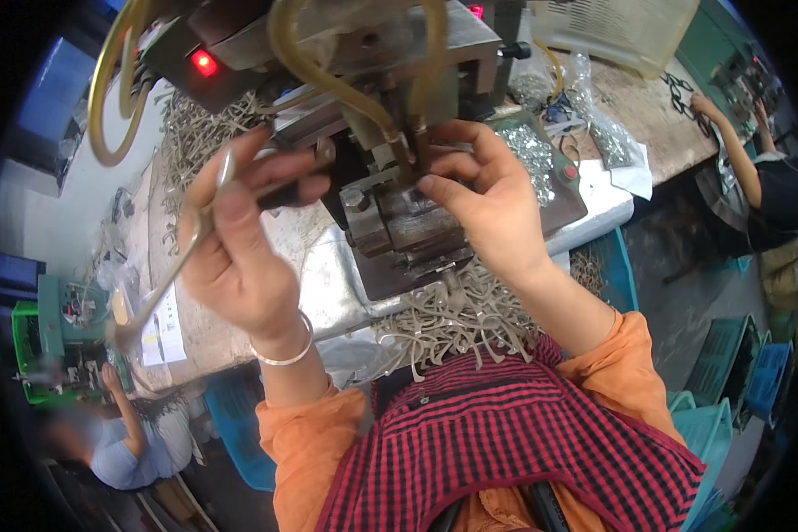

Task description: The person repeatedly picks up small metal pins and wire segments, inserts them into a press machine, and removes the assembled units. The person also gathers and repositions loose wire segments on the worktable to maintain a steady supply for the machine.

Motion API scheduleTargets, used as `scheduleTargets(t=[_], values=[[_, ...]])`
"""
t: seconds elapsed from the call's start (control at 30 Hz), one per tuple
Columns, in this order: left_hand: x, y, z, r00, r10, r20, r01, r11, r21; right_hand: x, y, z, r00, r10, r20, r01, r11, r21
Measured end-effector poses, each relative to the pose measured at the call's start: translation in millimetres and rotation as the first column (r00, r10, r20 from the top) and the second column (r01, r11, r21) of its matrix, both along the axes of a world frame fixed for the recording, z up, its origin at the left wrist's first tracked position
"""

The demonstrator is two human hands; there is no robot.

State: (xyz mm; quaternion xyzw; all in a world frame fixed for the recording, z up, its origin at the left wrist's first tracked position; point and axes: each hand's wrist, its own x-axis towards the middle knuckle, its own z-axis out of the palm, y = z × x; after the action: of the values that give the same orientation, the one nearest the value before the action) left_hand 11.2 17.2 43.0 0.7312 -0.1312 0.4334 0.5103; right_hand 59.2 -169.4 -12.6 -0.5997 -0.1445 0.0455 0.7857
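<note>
My left hand (pixel 239 239) is raised in front of a small bench press (pixel 399 160) and grips a long thin grey metal piece (pixel 173 275) that hangs down and to the left. My right hand (pixel 483 195) reaches to the press's steel die block (pixel 417 226); its fingertips pinch at something small under the tool head, too hidden to name. A yellowish hose (pixel 328 75) curves down to the tool head.
Heaps of the same thin grey pieces lie in my lap (pixel 457 319) and behind the press (pixel 195 129). A red lamp (pixel 204 62) glows on the machine. Bags of small shiny parts (pixel 532 155) sit right. Other people work at far right (pixel 771 186) and lower left (pixel 124 443). Blue crates (pixel 727 390) stand on the floor.
</note>
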Motion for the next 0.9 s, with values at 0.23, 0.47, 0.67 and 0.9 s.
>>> scheduleTargets(t=[0.23,0.47,0.67,0.9], values=[[-45,-41,-6,0.109,-0.916,-0.387,0.331,0.401,-0.854,26,-68,-47,0.744,-0.039,0.667,0.603,0.468,-0.646],[-22,-56,-50,0.018,-0.997,-0.079,-0.048,0.078,-0.996,51,-109,-105,0.658,-0.103,0.746,0.721,0.372,-0.585],[-22,-64,-52,0.046,-0.992,-0.114,-0.048,0.112,-0.993,51,-98,-106,0.694,-0.03,0.719,0.666,0.407,-0.625],[-22,-57,-55,0.031,-0.995,-0.095,0.01,0.095,-0.995,99,-91,-111,0.55,0.211,0.808,0.691,0.428,-0.583]])
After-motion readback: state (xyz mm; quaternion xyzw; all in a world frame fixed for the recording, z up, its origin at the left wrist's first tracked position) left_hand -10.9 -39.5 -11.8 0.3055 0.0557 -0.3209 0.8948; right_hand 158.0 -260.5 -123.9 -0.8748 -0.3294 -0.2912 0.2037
